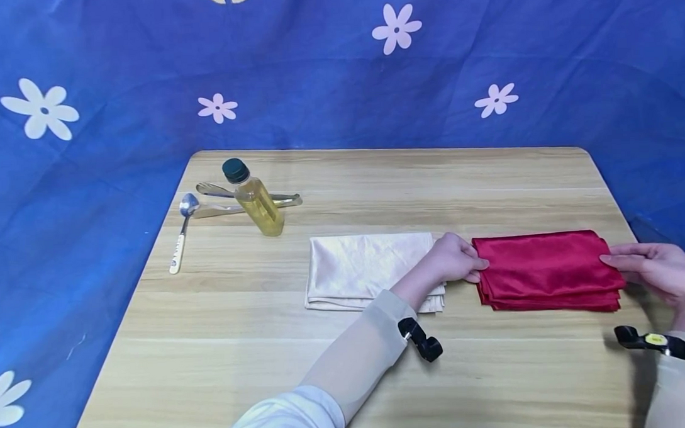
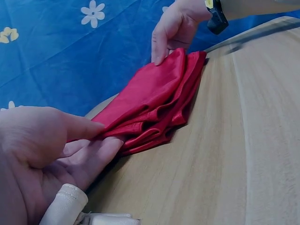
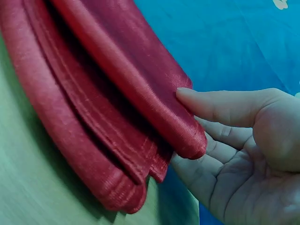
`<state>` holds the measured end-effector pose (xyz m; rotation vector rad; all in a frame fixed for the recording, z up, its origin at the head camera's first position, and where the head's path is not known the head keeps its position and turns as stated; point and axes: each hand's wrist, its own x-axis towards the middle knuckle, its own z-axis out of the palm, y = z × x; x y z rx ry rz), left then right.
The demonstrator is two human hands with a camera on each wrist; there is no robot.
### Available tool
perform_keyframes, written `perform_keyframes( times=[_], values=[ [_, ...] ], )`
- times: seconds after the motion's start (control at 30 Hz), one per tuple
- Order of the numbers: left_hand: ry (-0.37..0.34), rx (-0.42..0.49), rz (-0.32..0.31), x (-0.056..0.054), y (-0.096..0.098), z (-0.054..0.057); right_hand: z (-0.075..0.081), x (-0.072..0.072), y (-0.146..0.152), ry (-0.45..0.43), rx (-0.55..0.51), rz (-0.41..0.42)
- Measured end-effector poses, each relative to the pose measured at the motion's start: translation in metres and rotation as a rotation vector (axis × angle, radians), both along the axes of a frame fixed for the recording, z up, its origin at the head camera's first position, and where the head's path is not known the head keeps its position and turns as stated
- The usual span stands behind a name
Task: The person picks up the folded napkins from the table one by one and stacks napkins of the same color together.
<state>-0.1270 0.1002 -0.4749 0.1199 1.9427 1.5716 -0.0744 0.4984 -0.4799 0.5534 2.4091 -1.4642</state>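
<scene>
A folded red satin cloth (image 1: 545,270) lies in layers on the right part of the table. At its left edge my left hand (image 1: 456,259) pinches the layers between thumb and fingers; the left wrist view shows the thumb on top and fingers beneath. My right hand (image 1: 658,269) pinches the opposite edge, thumb (image 3: 220,104) over the cloth and fingers under it. A folded white satin cloth (image 1: 361,264) lies just left of the red one, partly hidden under my left wrist and forearm.
At the back left stands a bottle (image 1: 261,207) of yellow liquid with a dark green cap. Behind it lie metal tongs (image 1: 218,209), and beside them a spoon (image 1: 177,251) with a white handle. A blue flowered cloth (image 1: 326,70) hangs behind the wooden table (image 1: 212,370).
</scene>
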Motion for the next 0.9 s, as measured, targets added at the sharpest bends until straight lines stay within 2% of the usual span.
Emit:
perform_keyframes(
  times=[0.27,0.4,0.57,0.77,0.9],
  values=[
    [0.035,-0.055,-0.008,0.0015,0.0015,-0.0012,-0.0046,0.0011,0.0007,-0.003,-0.094,-0.02],
    [0.014,-0.039,0.034,0.002,0.0015,-0.0014,-0.0033,-0.0001,-0.0008,0.021,-0.096,-0.025],
    [0.042,-0.021,0.056,0.0029,0.0013,-0.0019,-0.0015,-0.0011,-0.002,0.044,-0.094,-0.021],
    [0.062,-0.075,0.056,0.0043,0.0048,-0.0015,-0.0058,0.0022,0.0033,0.005,-0.04,-0.013],
    [0.069,-0.112,0.05,0.0047,0.007,-0.0028,-0.0055,0.0036,0.0036,-0.013,-0.05,-0.026]
  ],
)
